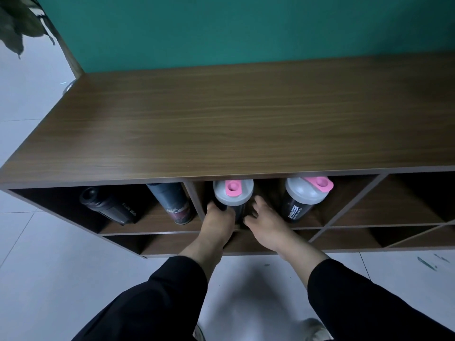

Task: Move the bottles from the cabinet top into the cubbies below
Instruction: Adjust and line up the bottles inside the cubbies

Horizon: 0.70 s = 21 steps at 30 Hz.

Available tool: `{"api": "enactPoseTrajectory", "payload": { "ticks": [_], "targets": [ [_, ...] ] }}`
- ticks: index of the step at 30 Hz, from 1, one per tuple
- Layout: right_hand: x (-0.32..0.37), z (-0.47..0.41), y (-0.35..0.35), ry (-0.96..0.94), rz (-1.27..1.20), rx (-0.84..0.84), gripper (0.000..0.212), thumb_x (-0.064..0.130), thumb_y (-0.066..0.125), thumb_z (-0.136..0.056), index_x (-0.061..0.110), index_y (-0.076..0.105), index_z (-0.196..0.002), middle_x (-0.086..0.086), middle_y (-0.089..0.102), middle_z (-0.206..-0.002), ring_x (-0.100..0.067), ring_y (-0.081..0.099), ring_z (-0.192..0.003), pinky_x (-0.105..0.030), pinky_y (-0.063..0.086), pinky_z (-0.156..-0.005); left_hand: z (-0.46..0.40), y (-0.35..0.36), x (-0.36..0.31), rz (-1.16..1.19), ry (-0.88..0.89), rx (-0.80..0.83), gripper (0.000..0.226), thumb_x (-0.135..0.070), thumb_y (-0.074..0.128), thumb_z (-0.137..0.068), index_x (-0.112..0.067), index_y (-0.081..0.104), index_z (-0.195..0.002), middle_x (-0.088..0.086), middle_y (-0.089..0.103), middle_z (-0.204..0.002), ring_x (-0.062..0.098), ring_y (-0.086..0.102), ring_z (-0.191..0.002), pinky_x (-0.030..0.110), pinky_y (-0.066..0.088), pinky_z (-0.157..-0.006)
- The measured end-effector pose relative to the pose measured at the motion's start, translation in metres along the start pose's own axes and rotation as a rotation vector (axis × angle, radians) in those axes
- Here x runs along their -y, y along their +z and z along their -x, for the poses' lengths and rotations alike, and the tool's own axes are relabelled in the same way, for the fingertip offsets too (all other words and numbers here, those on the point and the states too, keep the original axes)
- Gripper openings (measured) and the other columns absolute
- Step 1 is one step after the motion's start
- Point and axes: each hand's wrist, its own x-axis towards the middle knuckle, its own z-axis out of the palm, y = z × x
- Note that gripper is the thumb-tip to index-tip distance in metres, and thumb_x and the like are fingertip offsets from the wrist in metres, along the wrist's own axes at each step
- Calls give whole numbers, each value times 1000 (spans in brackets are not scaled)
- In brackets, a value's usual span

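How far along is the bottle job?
Nearly done. The cabinet top shows no bottles; two dark bottles and one shaker stand in cubbies. Left hand grips the last shaker, right hand beside it. Only letting go remains.

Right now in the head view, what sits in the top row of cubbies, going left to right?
Black bottle → dark blue-grey bottle → pink-capped shaker between the left hand and right hand → second pink-capped shaker → an empty cubby.
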Motion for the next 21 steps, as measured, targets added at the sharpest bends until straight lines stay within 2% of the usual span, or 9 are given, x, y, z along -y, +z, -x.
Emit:
{"api": "enactPoseTrajectory", "payload": {
  "ticks": [2, 5, 6, 8, 10, 13, 15, 17, 21],
  "targets": [
    [-5, 4, -7, -11, 19, -26, 91, 45, 49, -72, 31, 15, -156, -5, 35, -161, -21, 40, -144, -43, 34, -117, 4, 2, 4, -76, -38, 38, 43, -23, 54, -94, -4, 49, -132, 11, 65, -115, 28, 60, -95, 47, 55, -98],
    [-14, 20, -26, 10, 144, 1, 65, 27, 53, -91, 21, 34, -153, -5, 53, -148, -20, 52, -132, -36, 40, -111, 24, 8, 6, -151, -58, 205, 10, -19, 55, -93, -11, 60, -95, 8, 58, -88, 25, 54, -82, 40, 56, -85],
    [-19, 25, -35, 36, 204, 16, 48, 25, 52, -93, 24, 50, -141, -2, 65, -130, -18, 59, -118, -34, 46, -101, 31, 12, 5, -157, -68, 261, 7, -15, 53, -93, -14, 58, -88, 8, 55, -81, 23, 52, -77, 37, 53, -79],
    [-32, 33, -56, 67, 297, 11, 16, 24, 52, -90, 30, 66, -84, 5, 66, -79, -17, 59, -83, -36, 48, -78, 37, 25, 2, -165, -46, 339, 11, -9, 52, -92, -18, 57, -94, 10, 55, -84, 24, 53, -78, 37, 51, -76],
    [-44, 38, -78, 135, 295, -56, 25, 23, 52, -90, 16, 60, -67, -1, 55, -67, -17, 54, -69, -37, 47, -66, 37, 41, 0, -148, -6, 364, 33, -13, 54, -91, -28, 54, -121, 6, 64, -99, 22, 60, -92, 42, 55, -90],
    [-56, 41, -104, 235, 83, -166, 23, 20, 49, -97, 11, 64, -111, -10, 63, -99, -22, 60, -86, -33, 52, -75, 37, 65, -7, -72, 65, 368, 60, -18, 55, -93, -24, 41, -152, -7, 63, -127, 18, 57, -127, 42, 44, -114],
    [-56, 35, -107, 242, -93, -271, 48, 18, 48, -97, 16, 44, -144, -12, 59, -134, -26, 60, -112, -44, 52, -99, 37, 78, -12, -28, 86, 382, 73, -16, 54, -93, -20, 27, -160, -5, 55, -146, 16, 50, -138, 41, 38, -119],
    [-53, 29, -107, 189, -186, -307, 62, 15, 46, -96, 21, 26, -154, -7, 45, -154, -28, 50, -131, -47, 45, -107, 37, 92, -16, -15, 134, 393, 85, -20, 54, -85, -22, 19, -162, -6, 43, -160, 13, 43, -144, 40, 34, -122],
    [-41, 23, -103, 126, -174, -308, 63, 15, 45, -96, 30, 24, -154, -1, 55, -141, -25, 54, -123, -34, 42, -95, 33, 106, -16, -52, 253, 389, 84, -14, 50, -79, -32, 29, -159, -12, 57, -144, 10, 54, -131, 35, 40, -116]
  ]
}}
